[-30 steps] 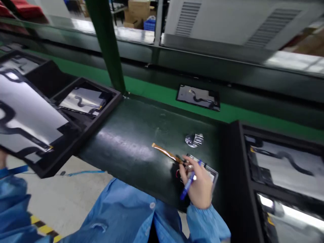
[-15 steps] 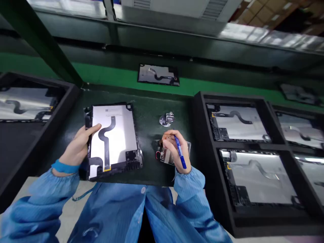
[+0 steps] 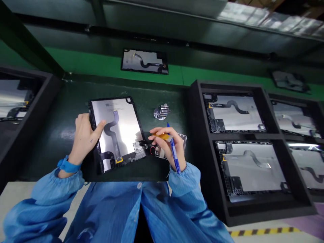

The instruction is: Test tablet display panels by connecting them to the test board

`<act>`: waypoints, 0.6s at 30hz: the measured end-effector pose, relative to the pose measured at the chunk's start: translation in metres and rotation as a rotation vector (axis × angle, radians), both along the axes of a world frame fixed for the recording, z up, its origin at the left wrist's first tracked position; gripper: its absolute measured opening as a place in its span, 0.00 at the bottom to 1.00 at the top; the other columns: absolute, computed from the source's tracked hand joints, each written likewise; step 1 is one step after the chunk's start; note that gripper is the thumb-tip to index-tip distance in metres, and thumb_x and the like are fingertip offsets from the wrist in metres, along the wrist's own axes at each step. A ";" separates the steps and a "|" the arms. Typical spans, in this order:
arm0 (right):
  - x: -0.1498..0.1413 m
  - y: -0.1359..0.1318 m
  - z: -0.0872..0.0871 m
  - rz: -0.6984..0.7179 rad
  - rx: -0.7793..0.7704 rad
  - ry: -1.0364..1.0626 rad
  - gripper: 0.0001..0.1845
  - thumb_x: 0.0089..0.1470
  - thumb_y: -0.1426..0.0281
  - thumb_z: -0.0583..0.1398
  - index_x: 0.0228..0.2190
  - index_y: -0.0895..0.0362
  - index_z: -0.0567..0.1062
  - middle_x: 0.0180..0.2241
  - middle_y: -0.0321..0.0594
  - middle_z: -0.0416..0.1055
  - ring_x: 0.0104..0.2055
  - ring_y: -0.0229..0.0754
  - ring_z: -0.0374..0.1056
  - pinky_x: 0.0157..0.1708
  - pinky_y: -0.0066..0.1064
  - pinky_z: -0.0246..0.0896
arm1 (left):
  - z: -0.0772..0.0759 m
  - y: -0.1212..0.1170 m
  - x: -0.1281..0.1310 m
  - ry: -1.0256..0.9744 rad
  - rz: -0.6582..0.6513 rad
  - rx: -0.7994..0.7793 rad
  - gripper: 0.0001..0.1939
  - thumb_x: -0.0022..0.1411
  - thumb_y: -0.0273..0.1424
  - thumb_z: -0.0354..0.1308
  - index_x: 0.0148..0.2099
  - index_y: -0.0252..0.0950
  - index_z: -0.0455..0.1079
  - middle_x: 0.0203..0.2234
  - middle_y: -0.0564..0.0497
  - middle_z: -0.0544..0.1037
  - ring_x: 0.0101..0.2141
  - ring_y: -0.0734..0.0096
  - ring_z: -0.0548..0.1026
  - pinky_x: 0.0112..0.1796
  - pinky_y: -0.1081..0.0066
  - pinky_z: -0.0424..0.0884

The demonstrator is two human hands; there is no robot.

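My left hand [image 3: 85, 140] grips the left edge of a black-framed tablet panel [image 3: 116, 126], thumb lying on its silver back, which carries a dark curved flex cable. The panel rests on the dark green bench top [image 3: 65, 98]. My right hand [image 3: 170, 145] pinches a blue pen [image 3: 174, 157] and an amber flex strip [image 3: 162, 136]. Below those fingers lies a small circuit board [image 3: 158, 152] with a red-and-black wire, partly hidden by the hand. A chrome tally counter [image 3: 161, 112] stands on the bench beyond my right hand.
Black foam trays holding silver panels [image 3: 234, 113] stand to the right, with another tray [image 3: 15, 101] at the left. One panel [image 3: 144, 61] lies beyond the bench by a green strip. A yellow-and-black floor stripe [image 3: 263, 232] runs at lower right.
The view has shifted slightly upward and left. The panel now sits more tilted in my left hand, and the amber strip shows between my right fingers.
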State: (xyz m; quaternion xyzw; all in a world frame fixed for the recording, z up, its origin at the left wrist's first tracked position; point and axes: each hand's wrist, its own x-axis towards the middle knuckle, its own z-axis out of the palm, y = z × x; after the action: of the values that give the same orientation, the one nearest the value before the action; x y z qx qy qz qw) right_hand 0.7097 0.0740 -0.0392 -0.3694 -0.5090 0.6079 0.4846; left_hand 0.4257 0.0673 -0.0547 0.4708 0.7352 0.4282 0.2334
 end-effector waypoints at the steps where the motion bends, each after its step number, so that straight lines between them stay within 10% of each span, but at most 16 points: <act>1: -0.001 -0.001 0.001 0.008 0.011 0.003 0.09 0.60 0.63 0.65 0.35 0.55 0.72 0.42 0.42 0.76 0.37 0.39 0.77 0.36 0.31 0.74 | -0.001 0.002 -0.003 0.061 -0.035 0.008 0.17 0.54 0.40 0.68 0.34 0.41 0.63 0.36 0.45 0.63 0.56 0.36 0.61 0.63 0.38 0.48; 9: -0.003 -0.001 -0.001 0.009 0.043 0.024 0.08 0.61 0.65 0.63 0.34 0.56 0.72 0.32 0.37 0.77 0.24 0.33 0.70 0.23 0.25 0.67 | 0.021 0.022 0.003 0.704 -0.226 -0.068 0.31 0.64 0.42 0.57 0.62 0.26 0.59 0.52 0.30 0.64 0.57 0.30 0.60 0.56 0.38 0.59; 13: -0.007 0.002 0.007 0.063 0.035 0.027 0.04 0.62 0.69 0.62 0.37 0.56 0.74 0.33 0.37 0.76 0.25 0.32 0.70 0.24 0.23 0.65 | 0.026 0.048 0.016 0.511 -0.537 -0.136 0.18 0.69 0.42 0.47 0.41 0.33 0.69 0.42 0.37 0.69 0.51 0.43 0.65 0.57 0.45 0.58; 18: -0.015 0.004 0.019 0.107 0.004 0.033 0.05 0.62 0.67 0.63 0.36 0.56 0.73 0.29 0.35 0.73 0.23 0.31 0.67 0.24 0.24 0.63 | 0.038 0.056 0.028 -0.088 -0.800 -0.300 0.34 0.71 0.51 0.27 0.25 0.41 0.64 0.28 0.44 0.74 0.33 0.57 0.72 0.39 0.58 0.68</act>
State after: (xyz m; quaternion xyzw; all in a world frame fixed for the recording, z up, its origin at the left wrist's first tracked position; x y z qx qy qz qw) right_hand 0.6944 0.0781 -0.0205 -0.3304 -0.5212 0.6381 0.4605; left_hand 0.4534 0.1238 -0.0168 0.6610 0.5380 0.2122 0.4781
